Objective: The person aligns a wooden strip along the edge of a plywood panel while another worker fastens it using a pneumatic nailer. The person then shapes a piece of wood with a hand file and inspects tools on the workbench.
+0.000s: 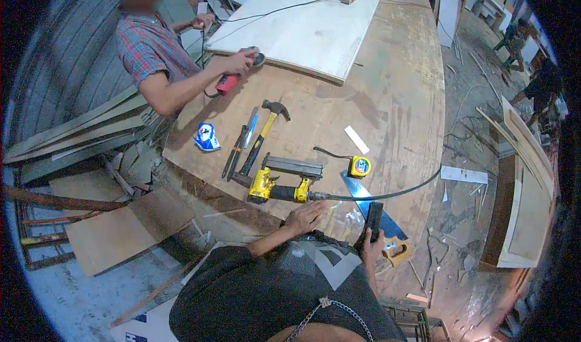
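Note:
My left hand [305, 217] lies flat at the near edge of the wooden table, its fingers stretched out just below the nail gun. My right hand [372, 245] grips a black, flat, rectangular object [374, 216] whose kind I cannot make out. Close to that hand lies a handsaw [387, 221] with a yellow-orange handle. The yellow nail gun [261, 185] rests on its side, joined to a black air hose [387, 196]. A yellow tape measure [361, 166] sits beyond the saw. Farther left lie a claw hammer [261, 137] and a blue-and-white packet [206, 136].
Across the table, another person [151, 52] holds a red power tool [227, 84] at the corner of a large white board [296, 27]. A white strip [356, 139] lies mid-table. Wood panels [525, 203] lean at the right, and offcuts litter the floor.

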A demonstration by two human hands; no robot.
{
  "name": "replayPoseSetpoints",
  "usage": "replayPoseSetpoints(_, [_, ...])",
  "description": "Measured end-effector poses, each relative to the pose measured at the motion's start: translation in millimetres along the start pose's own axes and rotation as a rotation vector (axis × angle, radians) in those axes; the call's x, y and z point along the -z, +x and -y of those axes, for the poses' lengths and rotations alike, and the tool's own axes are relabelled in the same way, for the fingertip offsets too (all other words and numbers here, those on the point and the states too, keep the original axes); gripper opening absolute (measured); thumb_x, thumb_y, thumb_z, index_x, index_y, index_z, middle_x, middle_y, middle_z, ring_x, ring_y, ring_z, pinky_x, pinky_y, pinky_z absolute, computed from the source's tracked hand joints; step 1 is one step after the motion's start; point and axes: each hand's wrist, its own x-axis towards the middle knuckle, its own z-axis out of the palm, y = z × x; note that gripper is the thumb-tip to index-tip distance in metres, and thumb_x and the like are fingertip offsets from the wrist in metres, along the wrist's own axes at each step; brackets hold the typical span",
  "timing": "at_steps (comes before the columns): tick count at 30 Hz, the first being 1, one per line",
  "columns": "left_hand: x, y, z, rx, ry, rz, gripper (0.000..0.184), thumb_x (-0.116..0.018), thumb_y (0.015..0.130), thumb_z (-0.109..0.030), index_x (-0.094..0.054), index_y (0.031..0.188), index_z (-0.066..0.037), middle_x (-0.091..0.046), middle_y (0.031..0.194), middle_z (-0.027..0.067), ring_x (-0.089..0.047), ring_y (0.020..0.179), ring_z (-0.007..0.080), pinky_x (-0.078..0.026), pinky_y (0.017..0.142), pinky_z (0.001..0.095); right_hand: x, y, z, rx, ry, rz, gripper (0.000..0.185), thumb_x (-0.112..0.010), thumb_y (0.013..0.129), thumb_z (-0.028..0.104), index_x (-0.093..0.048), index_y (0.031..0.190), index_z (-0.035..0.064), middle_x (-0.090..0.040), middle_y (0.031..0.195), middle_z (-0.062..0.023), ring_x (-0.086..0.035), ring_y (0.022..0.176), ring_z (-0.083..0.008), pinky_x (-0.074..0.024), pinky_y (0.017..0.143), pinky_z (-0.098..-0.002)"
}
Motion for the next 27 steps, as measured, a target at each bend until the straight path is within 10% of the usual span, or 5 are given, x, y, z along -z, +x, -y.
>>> replayPoseSetpoints(27, [4,2,-4,-0.026,0.056,-0.025,0.03,-0.055,0.085,-0.019,-0.059,0.111,-0.005,-0.056,0.122,0.0109,-0.053,0.114,0.0242,-0.041,0.098,0.0383,0,-1,-13,-0.013,-0.068,-0.003,0.034,-0.061,0.085,0.03,-0.053,0.093,-0.0021,-0.059,0.072,-0.0155,-0.057,0.064,-0.0238,-0.0452,0.06,-0.0362])
